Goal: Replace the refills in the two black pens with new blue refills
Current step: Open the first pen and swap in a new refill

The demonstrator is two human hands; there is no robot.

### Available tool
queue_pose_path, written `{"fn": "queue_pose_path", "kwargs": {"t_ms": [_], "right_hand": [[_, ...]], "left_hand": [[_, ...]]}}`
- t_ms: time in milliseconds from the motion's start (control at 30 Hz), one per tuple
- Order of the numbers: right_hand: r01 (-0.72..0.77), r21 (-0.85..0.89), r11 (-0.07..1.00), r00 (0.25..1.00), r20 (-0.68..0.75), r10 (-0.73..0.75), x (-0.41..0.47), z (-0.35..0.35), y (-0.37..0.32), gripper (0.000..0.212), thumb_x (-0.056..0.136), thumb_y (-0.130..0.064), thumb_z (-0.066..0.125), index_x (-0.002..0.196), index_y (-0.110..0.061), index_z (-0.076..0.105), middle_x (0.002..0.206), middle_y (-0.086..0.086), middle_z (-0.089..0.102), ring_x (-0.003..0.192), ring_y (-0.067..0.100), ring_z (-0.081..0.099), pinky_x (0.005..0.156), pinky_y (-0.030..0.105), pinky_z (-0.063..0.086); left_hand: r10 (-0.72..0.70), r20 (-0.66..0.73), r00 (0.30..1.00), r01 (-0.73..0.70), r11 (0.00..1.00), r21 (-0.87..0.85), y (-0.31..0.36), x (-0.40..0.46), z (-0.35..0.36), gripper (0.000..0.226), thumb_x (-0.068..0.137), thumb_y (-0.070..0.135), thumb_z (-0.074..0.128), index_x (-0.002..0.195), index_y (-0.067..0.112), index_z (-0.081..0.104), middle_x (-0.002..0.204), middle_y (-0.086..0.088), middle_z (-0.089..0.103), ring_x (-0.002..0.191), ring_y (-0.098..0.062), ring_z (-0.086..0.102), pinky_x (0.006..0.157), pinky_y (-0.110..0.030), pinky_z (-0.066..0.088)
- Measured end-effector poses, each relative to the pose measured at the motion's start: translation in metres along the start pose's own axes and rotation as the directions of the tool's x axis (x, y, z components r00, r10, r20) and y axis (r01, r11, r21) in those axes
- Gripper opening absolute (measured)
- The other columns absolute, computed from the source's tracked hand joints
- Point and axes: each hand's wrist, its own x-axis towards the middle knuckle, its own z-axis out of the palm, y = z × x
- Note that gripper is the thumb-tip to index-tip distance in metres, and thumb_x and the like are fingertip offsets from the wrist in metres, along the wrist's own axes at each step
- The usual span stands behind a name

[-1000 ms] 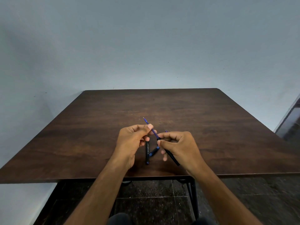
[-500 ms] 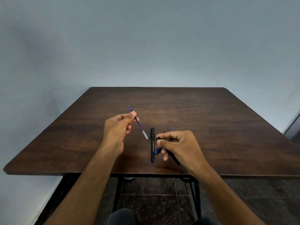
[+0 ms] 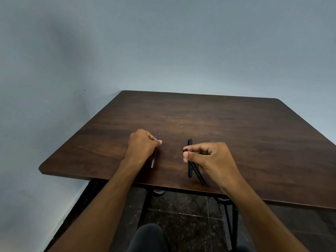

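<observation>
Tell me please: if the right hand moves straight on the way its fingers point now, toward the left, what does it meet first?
Probably the blue refill held by the left hand. Before that, only bare table shows ahead of the right hand; depth is unclear.

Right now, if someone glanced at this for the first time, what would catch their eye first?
Probably the two hands low over the near edge of the dark wooden table. The left hand pinches a thin blue refill down by the tabletop, left of centre. The right hand grips a black pen barrel, tilted across a second black pen lying flat beside it.
</observation>
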Motion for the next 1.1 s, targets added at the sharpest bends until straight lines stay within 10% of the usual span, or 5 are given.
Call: {"fn": "queue_pose_path", "kwargs": {"t_ms": [133, 600, 767, 1100], "right_hand": [[-0.021, 0.061, 0.998, 1.0, -0.002, 0.021, 0.003, 0.008, -0.001, 0.009, 0.085, -0.014, 0.08, 0.094, -0.014, 0.081, 0.074, 0.004, 0.08, 0.065, 0.024, 0.07, 0.059, 0.034, 0.055], [-0.072, 0.099, 0.993, 0.996, -0.051, 0.077, 0.012, 0.021, 0.014, 0.01, 0.082, -0.013, 0.083, 0.091, -0.013, 0.08, 0.064, 0.006, 0.075, 0.044, 0.009, 0.059, 0.047, 0.022, 0.051], [-0.083, 0.249, 0.965, 0.986, -0.118, 0.116, 0.017, 0.014, 0.014, 0.014, 0.081, -0.008, 0.083, 0.092, -0.003, 0.076, 0.057, 0.005, 0.07, 0.043, 0.018, 0.062, 0.046, 0.028, 0.056], [-0.051, 0.337, 0.94, 0.976, -0.182, 0.119, 0.018, -0.002, 0.005, 0.026, 0.081, -0.012, 0.083, 0.098, 0.001, 0.068, 0.073, 0.017, 0.077, 0.055, 0.031, 0.072, 0.052, 0.038, 0.062]], "left_hand": [[-0.021, -0.016, 1.0, 0.022, 0.994, 0.104, -0.002, 0.001, 0.002, 0.016, 0.078, 0.034, 0.084, 0.07, 0.022, 0.078, 0.078, -0.001, 0.075, 0.079, -0.016, 0.07, 0.071, -0.027, 0.055], [0.013, -0.02, 1.0, -0.011, 0.993, 0.119, -0.003, -0.008, 0.003, 0.027, 0.075, 0.044, 0.086, 0.069, 0.028, 0.064, 0.084, -0.001, 0.073, 0.082, -0.016, 0.068, 0.079, -0.035, 0.059], [0.168, -0.08, 0.983, -0.177, 0.978, -0.115, 0.008, -0.033, -0.002, 0.01, 0.081, 0.036, 0.081, 0.081, 0.028, 0.075, 0.076, 0.012, 0.071, 0.073, 0.005, 0.064, 0.057, -0.009, 0.046], [0.309, 0.262, 0.914, -0.153, 0.862, -0.484, 0.03, -0.073, 0.016, 0.016, 0.084, 0.033, 0.079, 0.098, 0.024, 0.078, 0.084, 0.008, 0.08, 0.082, -0.005, 0.075, 0.08, -0.025, 0.055]]}}
